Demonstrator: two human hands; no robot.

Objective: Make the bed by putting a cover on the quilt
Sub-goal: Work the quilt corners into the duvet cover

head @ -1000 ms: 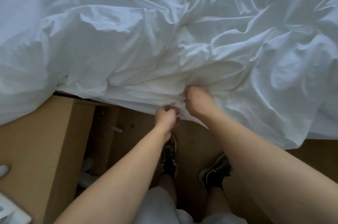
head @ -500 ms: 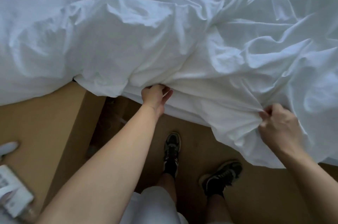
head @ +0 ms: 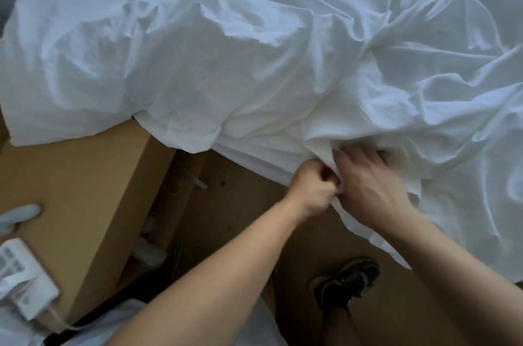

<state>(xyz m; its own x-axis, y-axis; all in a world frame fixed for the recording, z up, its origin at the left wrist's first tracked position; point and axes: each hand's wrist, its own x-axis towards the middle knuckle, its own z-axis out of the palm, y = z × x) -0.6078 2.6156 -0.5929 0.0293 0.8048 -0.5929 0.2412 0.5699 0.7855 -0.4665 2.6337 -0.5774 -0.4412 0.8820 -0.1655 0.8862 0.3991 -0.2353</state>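
1. Wooden floor (head: 240,218) shows below; the white cover (head: 254,48) sprawls crumpled above, edge overhanging.
2. Curled tight, the left hand (head: 311,190) pinches that edge, likely hunting the opening.
3. The right hand (head: 373,190) reaches into folds (blurred, grip unclear).

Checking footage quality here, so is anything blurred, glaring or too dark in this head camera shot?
Head view: the right hand is smeared by motion blur, the left hand is sharper; light is dim and soft, no glare on the white cover; the floor is shadowed.
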